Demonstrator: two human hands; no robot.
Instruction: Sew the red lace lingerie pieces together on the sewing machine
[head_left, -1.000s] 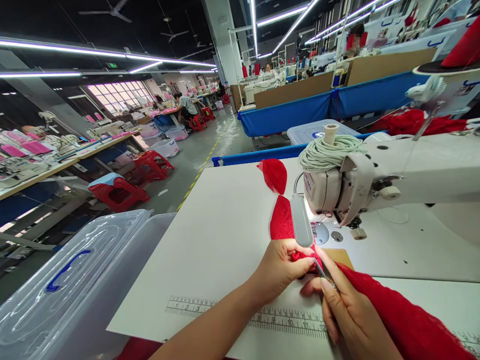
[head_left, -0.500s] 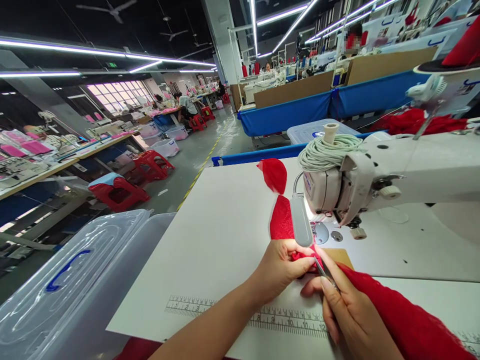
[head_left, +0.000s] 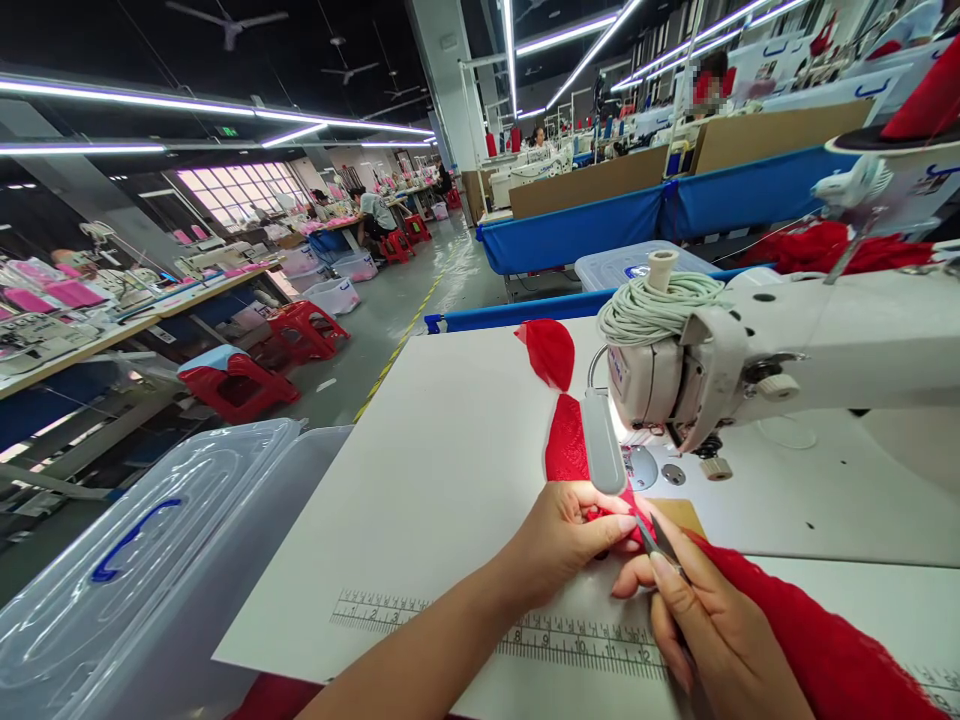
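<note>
Red fabric [head_left: 566, 440] runs down the white table top, passes beneath the grey plate at the sewing machine's front, and reaches my hands. My left hand [head_left: 562, 530] pinches a bunched part of it between thumb and fingers. In my right hand [head_left: 705, 610] is a pair of small metal scissors [head_left: 654, 538], their blades apart and their tips at the fabric by my left fingertips. More red fabric [head_left: 810, 620] trails off to the lower right behind my right hand. The sewing machine head [head_left: 652, 370] stands just beyond both hands.
A printed ruler [head_left: 551, 640] crosses the table's near edge. Left of the table is a lidded clear plastic box [head_left: 150, 540]. A coil of pale cord [head_left: 660, 305] lies on the machine. Red stools [head_left: 240, 385], other worktables and seated people are farther back.
The scissor blades have spread apart, and my right hand has shifted slightly right. The red fabric on the table has moved a little to the right.
</note>
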